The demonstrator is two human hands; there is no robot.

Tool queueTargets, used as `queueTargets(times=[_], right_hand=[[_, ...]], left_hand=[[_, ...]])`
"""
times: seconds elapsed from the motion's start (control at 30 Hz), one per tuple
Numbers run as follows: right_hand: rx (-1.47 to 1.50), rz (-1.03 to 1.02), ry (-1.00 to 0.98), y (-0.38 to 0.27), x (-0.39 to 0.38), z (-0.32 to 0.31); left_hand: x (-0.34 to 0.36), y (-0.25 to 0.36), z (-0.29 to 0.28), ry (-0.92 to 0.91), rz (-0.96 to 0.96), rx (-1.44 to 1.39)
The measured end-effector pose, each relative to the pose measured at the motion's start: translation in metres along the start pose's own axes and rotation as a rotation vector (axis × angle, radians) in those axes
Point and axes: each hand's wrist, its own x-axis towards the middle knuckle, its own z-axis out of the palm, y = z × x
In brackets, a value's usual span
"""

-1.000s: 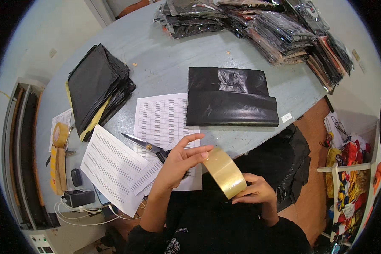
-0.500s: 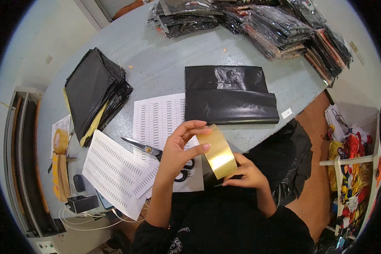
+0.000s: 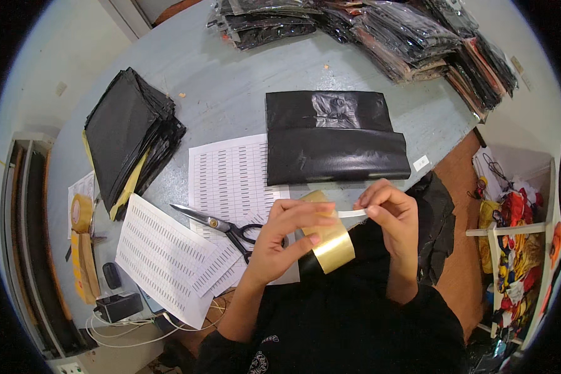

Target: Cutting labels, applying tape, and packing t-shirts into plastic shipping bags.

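Roll of gold tape [image 3: 335,249], right at centre now, up against the dark clothing, below the folded black plastic packet [image 3: 336,157] in the view. Clasped by the left hand [image 3: 280,240]: thumb over the near side of the gold band, other fingers spread across its upper part. Lying just to the right of that palm, with the long side of the visible band sloping down and a touch rightward. Nearest by far, the left, in full contact. And over to the right hand [image 3: 393,218]: off the roll, thumb and forefinger pinched together on a thin pale strip [image 3: 353,214], stretched nearly level across the short gap from the roll's upper right side to those fingertips. Most likely the tape's loose end, though too narrow to tell for certain.

Smooth, glossy gold on the curve, bright with glare. Slick black film on the packet, with a crinkled shiny patch near the top. Off to the left, scissors [image 3: 213,222], pointed metal blades and looped black handles, resting on flat white printed sheets [image 3: 227,163]. Farther left, a stack of black bags [image 3: 128,121], limp, wrinkled, ragged at the edges. Beyond, heaped clear-wrapped packs [image 3: 405,40], crinkly and reflective, on the scuffed grey table [image 3: 224,87].
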Motion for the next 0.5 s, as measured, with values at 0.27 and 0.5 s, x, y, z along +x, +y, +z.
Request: queueTargets(times=[0.27, 0.5], right_hand=[[-0.129, -0.007, 0.074, -0.0023, 0.0023, 0.0107], [-0.071, 0.021, 0.019, -0.0048, -0.0024, 0.0068]], left_hand=[[-0.0041, 0.0031, 0.0048, 0.011, -0.001, 0.094], [-0.0052, 0.0035, 0.0045, 0.028, 0.014, 0.118]])
